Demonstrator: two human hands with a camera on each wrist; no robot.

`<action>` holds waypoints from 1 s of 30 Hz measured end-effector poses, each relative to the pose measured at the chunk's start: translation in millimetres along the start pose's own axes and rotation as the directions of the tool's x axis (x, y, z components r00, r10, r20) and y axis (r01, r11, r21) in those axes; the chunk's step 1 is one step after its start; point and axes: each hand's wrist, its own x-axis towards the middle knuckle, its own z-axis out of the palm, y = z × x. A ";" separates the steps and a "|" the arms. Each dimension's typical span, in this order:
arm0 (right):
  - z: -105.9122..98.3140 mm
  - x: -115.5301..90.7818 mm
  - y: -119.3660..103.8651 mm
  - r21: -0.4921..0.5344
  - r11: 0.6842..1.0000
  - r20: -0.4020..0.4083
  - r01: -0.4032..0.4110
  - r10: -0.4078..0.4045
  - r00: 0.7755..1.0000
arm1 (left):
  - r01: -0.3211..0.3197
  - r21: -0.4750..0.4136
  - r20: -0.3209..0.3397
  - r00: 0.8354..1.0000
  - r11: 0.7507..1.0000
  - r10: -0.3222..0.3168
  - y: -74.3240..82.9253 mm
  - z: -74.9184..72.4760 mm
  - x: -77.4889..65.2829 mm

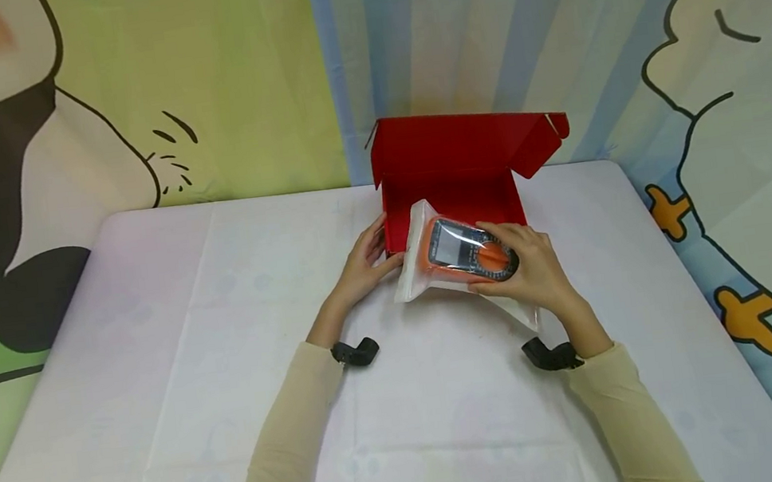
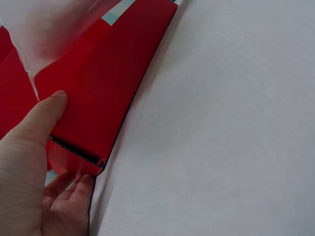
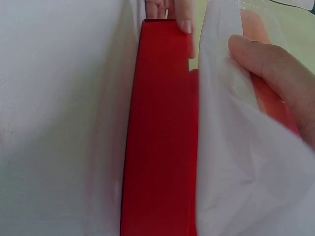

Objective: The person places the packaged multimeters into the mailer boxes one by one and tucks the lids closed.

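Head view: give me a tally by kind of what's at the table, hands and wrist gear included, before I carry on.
Hands: 2 (left hand, right hand)
Red box: 1, lid open
Meter: 1
Plastic bag: 1, around the meter
Black wrist devices: 2
Total: 7

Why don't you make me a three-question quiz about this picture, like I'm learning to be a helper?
1. Pick one: which hand grips the meter inside the plastic bag? A) the left, B) the right, C) neither.
2. True or false: the left hand is touching the red box.
3. Fill in the blank: the round knob on the front of the meter is coloured ____.

Key:
1. B, the right hand.
2. True; its thumb and fingers are at a corner of the box.
3. Orange.
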 end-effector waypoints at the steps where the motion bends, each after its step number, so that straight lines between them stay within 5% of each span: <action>1: 0.3 0.7 0.6 -0.006 1.000 0.008 0.000 0.000 1.000 | 0.004 -0.002 0.000 1.000 1.000 -0.004 -0.4 -0.1 -0.3; 10: 2.1 3.7 3.7 -0.035 0.997 0.076 -0.065 0.067 0.995 | 0.036 0.015 -0.016 0.999 0.999 -0.036 -28.9 -2.8 4.8; 15: -1.2 8.4 1.3 -0.081 0.995 0.102 -0.065 0.073 0.992 | 0.035 0.010 -0.017 0.999 0.999 -0.034 -30.3 -2.5 5.0; 30: -4.8 24.5 1.0 -0.126 0.989 0.223 -0.080 0.107 0.969 | 0.019 0.020 0.001 1.000 1.000 -0.019 3.9 -1.7 -3.2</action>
